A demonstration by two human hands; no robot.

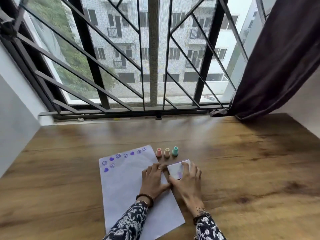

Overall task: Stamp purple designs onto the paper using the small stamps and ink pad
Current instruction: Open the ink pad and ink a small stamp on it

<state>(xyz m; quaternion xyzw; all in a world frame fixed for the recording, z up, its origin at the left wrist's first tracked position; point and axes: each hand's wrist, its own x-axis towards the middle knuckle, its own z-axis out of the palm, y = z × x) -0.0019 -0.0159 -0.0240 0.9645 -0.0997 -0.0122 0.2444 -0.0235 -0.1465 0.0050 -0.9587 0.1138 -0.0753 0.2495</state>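
Three small stamps (167, 152) wait above our hands, just beside the paper (128, 179). Our right hand (187, 181) fingers clasp the ink pad (177, 168) at frame centre, while our left hand (153, 179) lies flat, steadying the sheet.

A white sheet of paper (131, 184) lies flat on the wooden desk, turned slightly askew, with purple smiley faces and hearts (112, 159) stamped along its far edge and two more prints at its left end. Just beyond its far right corner three small stamps stand upright in a row: pink (158, 152), peach (167, 152) and teal (175, 151) (none touching another). Near them, just right of the paper, sits the ink pad (176, 170), a small white box smudged with purple.
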